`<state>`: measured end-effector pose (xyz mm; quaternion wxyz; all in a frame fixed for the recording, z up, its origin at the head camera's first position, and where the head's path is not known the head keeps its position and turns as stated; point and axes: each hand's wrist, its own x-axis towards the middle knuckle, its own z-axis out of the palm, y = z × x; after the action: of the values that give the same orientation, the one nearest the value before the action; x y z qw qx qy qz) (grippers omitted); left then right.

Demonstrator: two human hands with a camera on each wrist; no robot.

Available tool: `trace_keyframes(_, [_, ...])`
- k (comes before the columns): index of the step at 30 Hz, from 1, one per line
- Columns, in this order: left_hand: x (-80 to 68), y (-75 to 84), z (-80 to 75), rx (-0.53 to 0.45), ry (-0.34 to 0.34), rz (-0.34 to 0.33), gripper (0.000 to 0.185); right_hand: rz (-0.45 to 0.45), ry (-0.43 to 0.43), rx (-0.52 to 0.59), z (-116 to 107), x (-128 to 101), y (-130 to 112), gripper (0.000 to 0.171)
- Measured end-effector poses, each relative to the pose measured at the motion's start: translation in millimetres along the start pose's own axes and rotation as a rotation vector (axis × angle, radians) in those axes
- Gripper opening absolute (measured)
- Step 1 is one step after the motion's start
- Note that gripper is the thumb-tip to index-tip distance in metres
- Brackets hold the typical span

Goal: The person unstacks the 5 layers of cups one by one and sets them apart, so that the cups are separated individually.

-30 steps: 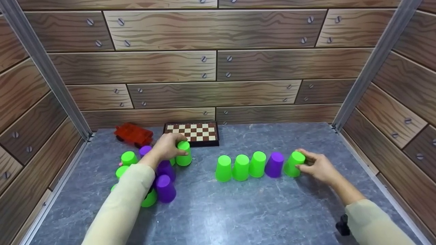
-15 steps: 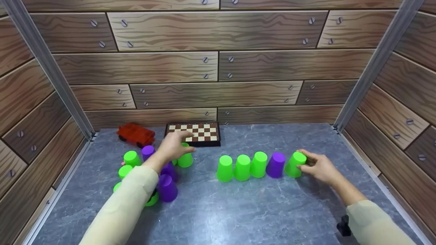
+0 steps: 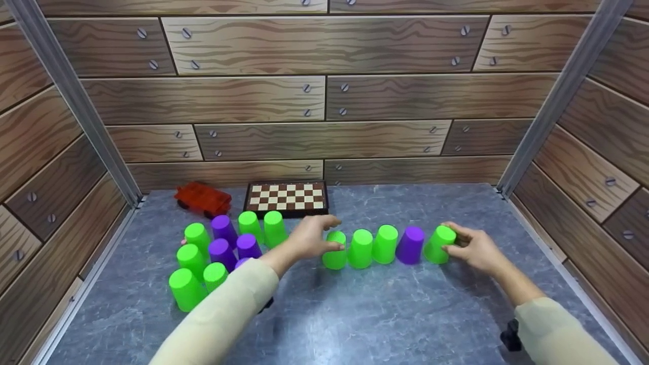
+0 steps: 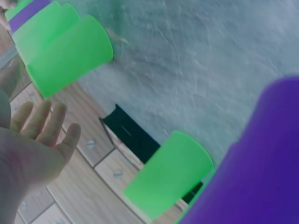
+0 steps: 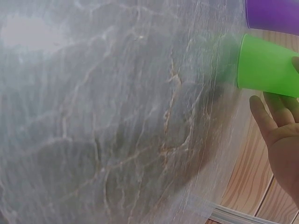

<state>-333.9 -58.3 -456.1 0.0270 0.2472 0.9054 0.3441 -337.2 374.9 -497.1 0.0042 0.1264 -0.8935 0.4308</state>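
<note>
My right hand point(image 3: 474, 248) pinches the upside-down green cup point(image 3: 437, 246) at the right end of a row on the table. Beside that cup stand a purple cup point(image 3: 410, 247) and more green ones, all upside down. At the row's left end, my left hand point(image 3: 308, 237) hovers by a green cup point(image 3: 334, 259), partly covering it. The left wrist view shows the left hand's fingers point(image 4: 51, 123) extended and apart from the nearest green cup point(image 4: 74, 56). To the left stands a cluster of upside-down cups, among them a green cup point(image 3: 186, 290) and a purple cup point(image 3: 223, 253); my left sleeve hides some.
A folded chessboard point(image 3: 287, 196) lies against the back wall. Left of it sits a red toy car point(image 3: 203, 199), behind the cup cluster. Wood-patterned walls point(image 3: 324, 101) enclose the grey marbled table point(image 3: 375, 314) at the back and sides.
My left hand has let go of a green cup at the cluster's back right and moved right to the row's left end. My right hand stays on its cup.
</note>
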Motion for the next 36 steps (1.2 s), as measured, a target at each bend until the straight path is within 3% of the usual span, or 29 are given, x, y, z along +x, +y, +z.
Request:
trace_keyframes(5, [3.3,0.0,5.2,0.016,-0.024,0.018,0.054,-0.005,-0.001,0.005,0,1,1,0.065])
trace_keyframes(9, [1.3,-2.1,0.6,0.014,-0.032,0.014,0.051,-0.020,-0.004,0.017,2,1,1,0.065])
trace_keyframes(16, [-11.4,-18.3,-30.5,-0.032,0.029,-0.003,0.054,-0.012,-0.002,-0.005,1,1,0,0.066])
trace_keyframes(24, [-38.4,-42.7,-66.7,0.004,0.072,-0.008,0.048,0.000,-0.002,0.003,0,1,2,0.067])
trace_keyframes(36, [-60.7,-64.4,-81.5,0.041,0.078,-0.051,0.049,-0.041,0.006,0.014,1,1,3,0.065])
